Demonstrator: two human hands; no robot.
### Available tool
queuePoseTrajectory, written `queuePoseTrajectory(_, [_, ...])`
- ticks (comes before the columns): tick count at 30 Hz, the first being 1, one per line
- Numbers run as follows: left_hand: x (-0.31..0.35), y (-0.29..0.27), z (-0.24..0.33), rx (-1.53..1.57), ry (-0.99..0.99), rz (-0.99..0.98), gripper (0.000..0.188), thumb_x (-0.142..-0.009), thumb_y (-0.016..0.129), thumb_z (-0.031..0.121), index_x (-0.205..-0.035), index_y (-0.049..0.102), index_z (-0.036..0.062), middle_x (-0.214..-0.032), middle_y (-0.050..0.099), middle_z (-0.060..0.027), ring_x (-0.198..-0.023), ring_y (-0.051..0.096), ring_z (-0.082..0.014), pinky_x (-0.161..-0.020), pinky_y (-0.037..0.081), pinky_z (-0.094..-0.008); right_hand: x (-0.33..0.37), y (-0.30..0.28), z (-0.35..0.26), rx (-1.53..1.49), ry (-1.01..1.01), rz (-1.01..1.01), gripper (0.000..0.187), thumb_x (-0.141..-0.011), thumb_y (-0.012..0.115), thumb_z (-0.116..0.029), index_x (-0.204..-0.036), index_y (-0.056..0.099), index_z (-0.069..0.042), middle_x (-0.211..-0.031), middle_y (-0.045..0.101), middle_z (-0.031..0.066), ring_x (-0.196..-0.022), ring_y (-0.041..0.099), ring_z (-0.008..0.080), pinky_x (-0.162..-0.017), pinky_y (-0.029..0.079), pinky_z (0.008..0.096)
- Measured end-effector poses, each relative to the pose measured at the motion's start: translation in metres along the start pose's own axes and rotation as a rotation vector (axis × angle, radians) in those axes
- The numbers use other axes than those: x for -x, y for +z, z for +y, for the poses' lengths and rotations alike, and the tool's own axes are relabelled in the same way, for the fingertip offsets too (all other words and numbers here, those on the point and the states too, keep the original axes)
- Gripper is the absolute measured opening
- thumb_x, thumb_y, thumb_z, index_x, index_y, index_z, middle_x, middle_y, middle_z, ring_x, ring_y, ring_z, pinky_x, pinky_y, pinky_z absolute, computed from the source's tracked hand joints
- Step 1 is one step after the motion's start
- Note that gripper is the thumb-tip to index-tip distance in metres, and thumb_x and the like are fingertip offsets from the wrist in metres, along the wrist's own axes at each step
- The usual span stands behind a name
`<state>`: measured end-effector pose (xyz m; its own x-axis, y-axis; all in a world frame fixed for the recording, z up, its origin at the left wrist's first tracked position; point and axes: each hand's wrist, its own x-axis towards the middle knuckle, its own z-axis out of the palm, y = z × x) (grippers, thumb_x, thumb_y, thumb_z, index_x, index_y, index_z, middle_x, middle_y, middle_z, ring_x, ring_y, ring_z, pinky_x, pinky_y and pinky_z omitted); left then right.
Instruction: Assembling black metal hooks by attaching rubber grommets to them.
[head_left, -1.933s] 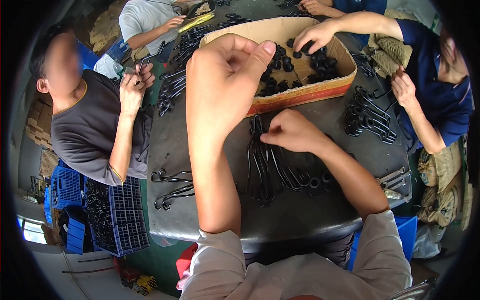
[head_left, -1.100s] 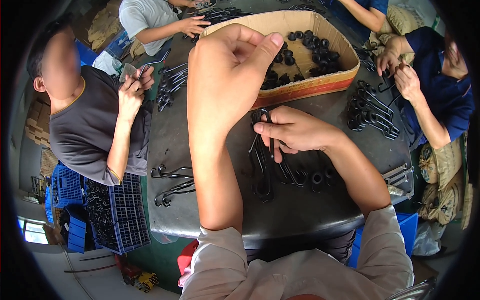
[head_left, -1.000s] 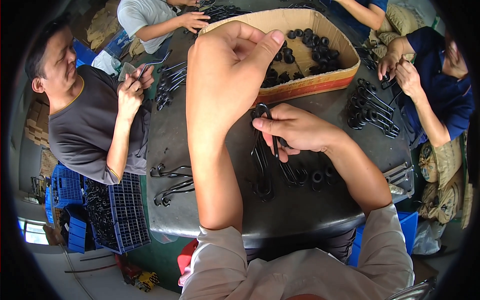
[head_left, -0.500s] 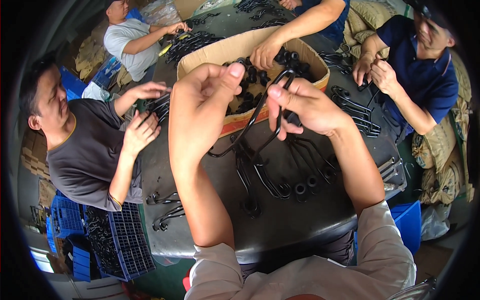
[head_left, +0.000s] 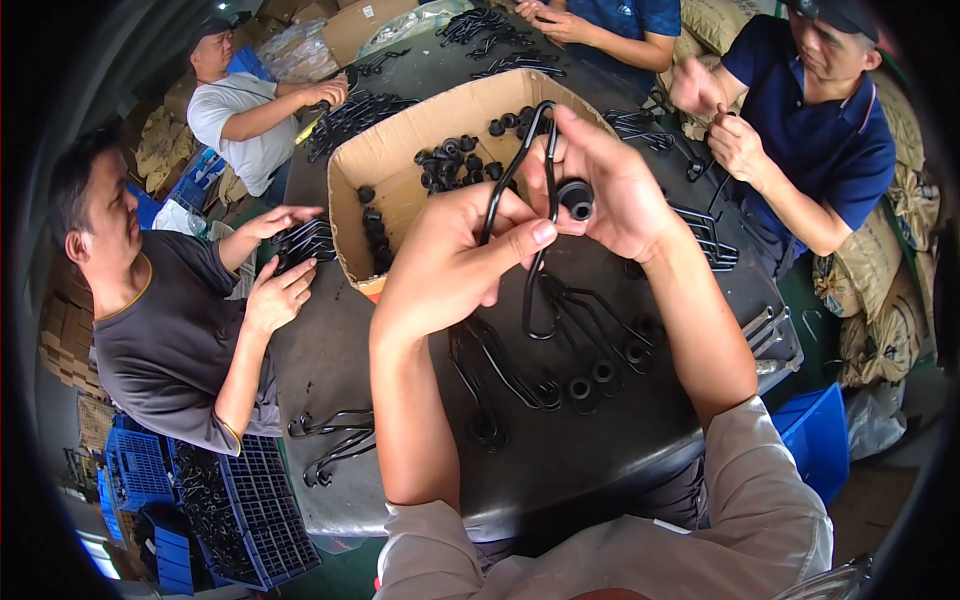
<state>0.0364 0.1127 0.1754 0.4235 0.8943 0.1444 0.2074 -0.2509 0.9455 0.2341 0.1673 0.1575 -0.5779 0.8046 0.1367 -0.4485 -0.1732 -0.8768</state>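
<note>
Head view — a black wire hook point(head_left: 535, 215) was pinched by the left hand point(head_left: 455, 260) and gripped, with a rubber cap point(head_left: 576, 197), by the right hand point(head_left: 610, 185) — above the cardboard box point(head_left: 385, 165).

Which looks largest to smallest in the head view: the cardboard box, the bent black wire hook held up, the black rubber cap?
1. cardboard box
2. bent black wire hook, though nearer the camera
3. black rubber cap
</note>
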Motion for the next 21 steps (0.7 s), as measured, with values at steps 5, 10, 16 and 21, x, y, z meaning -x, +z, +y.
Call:
queuePoseTrajectory(5, [0.007,-0.009,0.002,0.098,0.122,0.152,0.018,-0.098,0.068,0.017,-0.092,0.067,-0.0003,-0.075,0.07,-0.0058,-0.044,0.047,-0.0027,-0.039,0.034,-0.0176,0.002,-0.01,-0.004,-0.054,-0.065,-0.143,0.032,-0.095,0.04,-0.023,-0.108,0.059,-0.001,-0.09,0.063,0.0117,-0.074,0.054,0.012,-0.065,0.042,0.0216])
queuePoseTrajectory(10, [0.008,-0.012,0.005,0.145,0.202,0.379,0.02,-0.098,0.068,0.02,-0.091,0.067,0.0009,-0.077,0.07,-0.0078,-0.045,0.048,-0.0034,-0.04,0.035,-0.0177,0.0,-0.01,-0.003,0.167,-0.104,-0.063,0.024,-0.096,0.05,-0.005,-0.116,0.06,0.001,-0.112,0.064,0.0105,-0.094,0.058,0.0113,-0.082,0.048,0.0238])
queuePoseTrajectory(16, [0.003,-0.011,0.006,0.153,0.199,0.467,0.022,-0.099,0.066,0.021,-0.089,0.067,0.0015,-0.077,0.07,-0.0078,-0.047,0.05,-0.0038,-0.041,0.035,-0.0179,-0.002,-0.015,-0.001,0.126,-0.157,0.06,0.024,-0.094,0.068,-0.004,-0.115,0.057,-0.003,-0.109,0.069,0.012,-0.081,0.062,0.0091,-0.074,0.049,0.018])
queuePoseTrajectory(21, [0.004,-0.011,0.007,0.171,0.222,0.496,0.023,-0.099,0.067,0.022,-0.087,0.068,0.0018,-0.077,0.07,-0.0075,-0.048,0.051,-0.004,-0.041,0.036,-0.0183,0.001,-0.006,-0.003,0.18,-0.204,-0.052,0.025,-0.093,0.071,-0.006,-0.114,0.057,-0.006,-0.104,0.07,0.0124,-0.08,0.067,0.0108,-0.064,0.054,0.0202])
